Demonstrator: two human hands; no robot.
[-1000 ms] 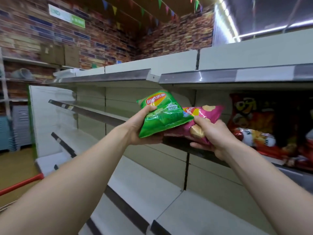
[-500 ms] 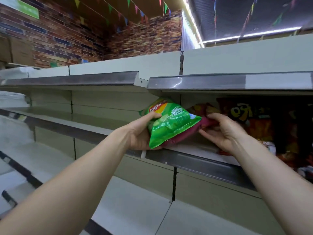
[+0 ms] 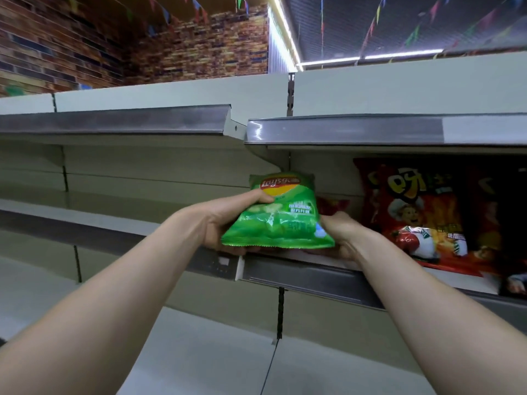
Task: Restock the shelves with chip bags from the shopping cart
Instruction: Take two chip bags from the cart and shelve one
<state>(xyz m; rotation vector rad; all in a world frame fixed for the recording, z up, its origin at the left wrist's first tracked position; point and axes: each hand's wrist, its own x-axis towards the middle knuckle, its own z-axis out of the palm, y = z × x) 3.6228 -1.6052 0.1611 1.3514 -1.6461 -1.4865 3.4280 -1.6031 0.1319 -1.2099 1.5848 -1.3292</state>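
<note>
The left hand point(image 3: 225, 223) grips a green Lay's chip bag point(image 3: 278, 215), thumb pressed on the bag's front near the logo and the other fingers curled under its lower left corner. The bag is held upright, tilted slightly, right at the front edge of the middle shelf point(image 3: 313, 276), at the left end of the right-hand shelf bay. The right hand point(image 3: 340, 235) sits just past the bag's lower right corner, partly hidden behind it; its fingers reach toward a pink-red bag point(image 3: 332, 205) that shows only as a small patch behind the green one, and whether they are closed on it cannot be told. Farther right of the right hand's fingers, red snack bags point(image 3: 422, 212) with a cartoon chef stand upright on the same shelf, leaning against the back panel. Left of the left hand's fingers the neighbouring shelf bay point(image 3: 85, 206) is bare. Above both hands runs the upper shelf's grey price rail point(image 3: 342, 129).
</note>
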